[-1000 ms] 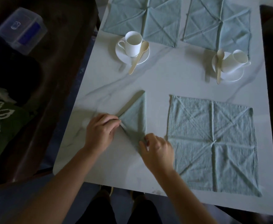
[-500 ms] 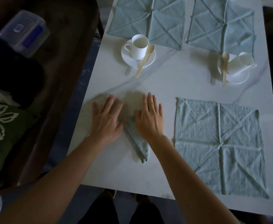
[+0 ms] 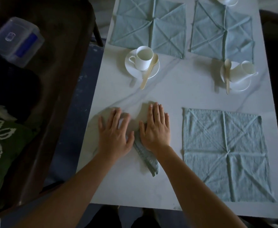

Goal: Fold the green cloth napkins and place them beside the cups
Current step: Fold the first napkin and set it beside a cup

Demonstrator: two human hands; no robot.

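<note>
step: folded napkin (image 3: 147, 157) is pressed flat on worktop (image 3: 176, 89) | left grip (image 3: 114, 137), right grip (image 3: 156, 129): held open, palms down | next, likely: napkin to be pinched, set beside cup (image 3: 144, 59)

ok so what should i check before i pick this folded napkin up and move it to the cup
1. Folded napkin held down: ok, the left hand and right hand lie flat over it, fingers straight.
2. Fold neat: cannot tell, the hands hide all but its near tip.
3. Grip taken: not ok, neither hand pinches it.
4. Room beside the upright cup: ok, bare table lies around its saucer.
5. Next napkin ready: ok, it lies spread flat to the right.
</note>
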